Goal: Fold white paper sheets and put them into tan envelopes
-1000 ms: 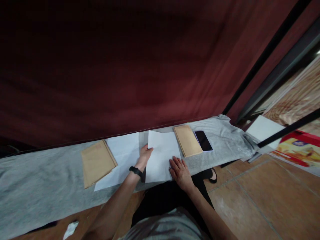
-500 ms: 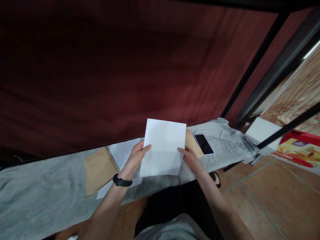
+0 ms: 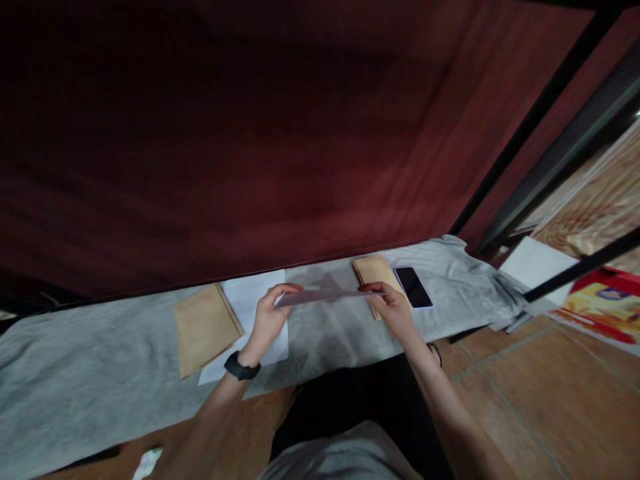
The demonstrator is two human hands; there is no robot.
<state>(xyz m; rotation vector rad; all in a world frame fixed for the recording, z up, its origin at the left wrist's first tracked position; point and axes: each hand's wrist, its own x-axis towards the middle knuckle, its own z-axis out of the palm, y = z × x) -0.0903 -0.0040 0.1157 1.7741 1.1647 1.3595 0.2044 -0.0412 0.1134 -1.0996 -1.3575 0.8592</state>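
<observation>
A sheet of paper (image 3: pixel 327 295) is held between my two hands above the grey cloth, tipped so that it shows nearly edge-on. My left hand (image 3: pixel 273 313), with a black band (image 3: pixel 242 366) on its wrist, pinches the sheet's left end. At the right end, my right hand (image 3: pixel 390 308) grips it with thumb and fingers. Beneath and beside my left hand lie white sheets (image 3: pixel 257 290), partly covered by brown envelopes (image 3: pixel 207 328). More brown envelopes (image 3: pixel 376 268) lie behind my right hand, which hides part of them.
Grey cloth (image 3: pixel 100 353) covers the long narrow bench. A phone (image 3: pixel 413 288) lies right of the envelopes. Behind rises a dark red panel (image 3: pixel 280 167); a black metal bar (image 3: pixel 535 120) slants at the right. A red and yellow box (image 3: pixel 607 303) stands on the tiled floor (image 3: pixel 560 387).
The sheet has turned from facing me to nearly edge-on, uncovering the cloth and the right envelopes. Both hands keep their hold on it.
</observation>
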